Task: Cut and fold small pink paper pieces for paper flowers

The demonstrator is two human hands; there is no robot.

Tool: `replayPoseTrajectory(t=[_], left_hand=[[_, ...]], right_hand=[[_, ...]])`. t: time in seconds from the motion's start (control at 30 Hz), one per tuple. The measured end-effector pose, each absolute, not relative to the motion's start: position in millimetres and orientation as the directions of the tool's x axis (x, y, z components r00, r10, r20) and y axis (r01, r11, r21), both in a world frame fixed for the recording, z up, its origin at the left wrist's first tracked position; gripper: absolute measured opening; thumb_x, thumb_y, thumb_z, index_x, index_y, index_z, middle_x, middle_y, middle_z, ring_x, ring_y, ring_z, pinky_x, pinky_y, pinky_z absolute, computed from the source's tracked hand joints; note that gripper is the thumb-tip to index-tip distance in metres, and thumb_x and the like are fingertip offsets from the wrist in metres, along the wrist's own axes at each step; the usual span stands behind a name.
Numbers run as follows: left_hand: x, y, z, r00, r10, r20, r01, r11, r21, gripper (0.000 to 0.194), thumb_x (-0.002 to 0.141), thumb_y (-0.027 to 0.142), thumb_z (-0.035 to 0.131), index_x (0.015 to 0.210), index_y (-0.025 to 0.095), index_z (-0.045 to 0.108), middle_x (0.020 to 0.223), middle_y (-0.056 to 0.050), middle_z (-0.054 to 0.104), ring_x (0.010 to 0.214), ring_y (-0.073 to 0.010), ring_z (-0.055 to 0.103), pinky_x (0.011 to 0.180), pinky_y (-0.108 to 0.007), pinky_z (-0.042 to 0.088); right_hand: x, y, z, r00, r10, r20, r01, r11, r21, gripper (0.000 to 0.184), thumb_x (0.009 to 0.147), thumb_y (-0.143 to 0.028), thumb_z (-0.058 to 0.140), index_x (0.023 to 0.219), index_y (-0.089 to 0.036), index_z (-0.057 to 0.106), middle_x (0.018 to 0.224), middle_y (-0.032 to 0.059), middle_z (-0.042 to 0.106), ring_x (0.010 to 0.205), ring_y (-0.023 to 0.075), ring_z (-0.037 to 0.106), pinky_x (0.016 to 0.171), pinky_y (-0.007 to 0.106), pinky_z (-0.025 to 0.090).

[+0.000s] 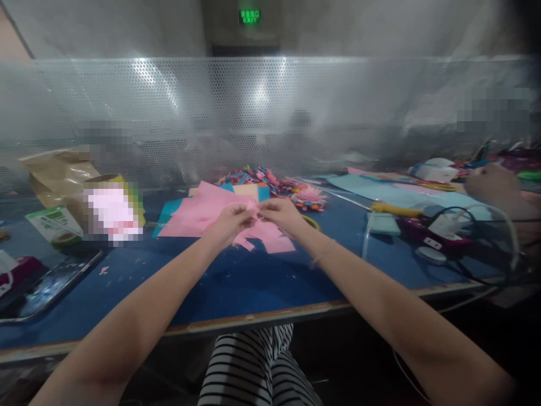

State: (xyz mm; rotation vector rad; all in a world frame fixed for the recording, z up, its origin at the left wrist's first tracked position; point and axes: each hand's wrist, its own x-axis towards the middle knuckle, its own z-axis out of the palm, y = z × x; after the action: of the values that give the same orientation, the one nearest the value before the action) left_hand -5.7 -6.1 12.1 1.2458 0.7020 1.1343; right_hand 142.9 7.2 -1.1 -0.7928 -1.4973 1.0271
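Observation:
My left hand (232, 221) and my right hand (282, 214) meet over the middle of the table, fingers closed in a pinch. Between their fingertips is a small pink paper piece (253, 211), blurred in its details. Pink paper sheets (196, 211) lie behind and left of my left hand, on top of blue and cream sheets. Below the hands, pink paper scraps (278, 241) rest on the blue tabletop. Just past my right hand sits a pink and orange paper flower (310, 198), beside a heap of colourful paper pieces (264, 177).
A phone (57, 285), a small green-white box (54, 223) and a brown paper bag (63, 175) stand left. Rightward are a yellow-handled tool (397, 210), a purple power strip (435, 234) with cables, and light blue sheets (380, 189). Another person's hand (492, 189) is at far right.

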Motion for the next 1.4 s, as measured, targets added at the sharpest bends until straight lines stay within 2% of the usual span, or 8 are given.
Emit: replayPoseTrajectory(t=[0.37, 0.63, 0.8, 1.03, 1.4], left_hand=[[-6.2, -4.3, 10.2, 0.339, 0.925, 0.169, -0.266, -0.078, 0.961, 0.021, 0.058, 0.024, 0.067, 0.067, 0.01, 0.055, 0.057, 0.0, 0.055, 0.052, -0.0049, 0.051, 0.06, -0.021, 0.042], [-4.4, -4.4, 10.2, 0.283, 0.932, 0.225, -0.196, -0.173, 0.965, 0.023, 0.057, 0.026, 0.066, 0.065, 0.009, 0.053, 0.055, 0.001, 0.053, 0.051, -0.0057, 0.051, 0.059, -0.023, 0.043], [-3.9, -4.1, 9.5, 0.279, 0.932, 0.233, -0.172, -0.191, 0.967, 0.023, 0.057, 0.026, 0.066, 0.064, 0.01, 0.052, 0.055, 0.002, 0.052, 0.052, -0.006, 0.052, 0.06, -0.024, 0.044], [-2.6, -4.0, 6.0, 0.303, 0.926, 0.226, -0.234, -0.158, 0.959, 0.024, 0.054, 0.023, 0.068, 0.056, 0.011, 0.047, 0.053, 0.003, 0.051, 0.054, -0.0065, 0.052, 0.061, -0.023, 0.043], [-5.5, -3.4, 6.5, 0.293, 0.942, 0.162, -0.222, -0.097, 0.97, 0.02, 0.05, 0.018, 0.07, 0.056, 0.009, 0.053, 0.054, 0.0, 0.056, 0.056, -0.0083, 0.055, 0.062, -0.024, 0.044]], right_hand=[[141.8, 5.7, 0.5, -0.167, 0.905, 0.392, -0.075, 0.385, -0.92, 0.015, 0.057, -0.018, 0.063, 0.072, -0.014, 0.063, 0.061, -0.0007, 0.061, 0.057, 0.0073, 0.057, 0.057, 0.021, 0.046], [141.3, 6.0, -0.4, -0.216, 0.907, 0.363, -0.184, 0.327, -0.927, 0.013, 0.056, -0.019, 0.063, 0.067, -0.015, 0.059, 0.059, -0.0031, 0.058, 0.057, 0.0069, 0.055, 0.056, 0.021, 0.045], [140.6, 3.1, 2.5, -0.186, 0.906, 0.38, -0.084, 0.371, -0.925, 0.01, 0.059, -0.019, 0.059, 0.068, -0.015, 0.057, 0.058, -0.0033, 0.057, 0.056, 0.0068, 0.055, 0.055, 0.021, 0.045], [138.0, -2.2, 8.5, -0.174, 0.89, 0.422, 0.097, 0.442, -0.892, 0.006, 0.061, -0.017, 0.055, 0.066, -0.014, 0.053, 0.058, -0.0034, 0.054, 0.055, 0.0072, 0.054, 0.054, 0.021, 0.046], [138.4, 0.3, 3.7, -0.17, 0.877, 0.45, 0.087, 0.468, -0.88, 0.008, 0.062, -0.022, 0.056, 0.066, -0.016, 0.055, 0.06, -0.0029, 0.054, 0.055, 0.0075, 0.052, 0.052, 0.021, 0.044]])
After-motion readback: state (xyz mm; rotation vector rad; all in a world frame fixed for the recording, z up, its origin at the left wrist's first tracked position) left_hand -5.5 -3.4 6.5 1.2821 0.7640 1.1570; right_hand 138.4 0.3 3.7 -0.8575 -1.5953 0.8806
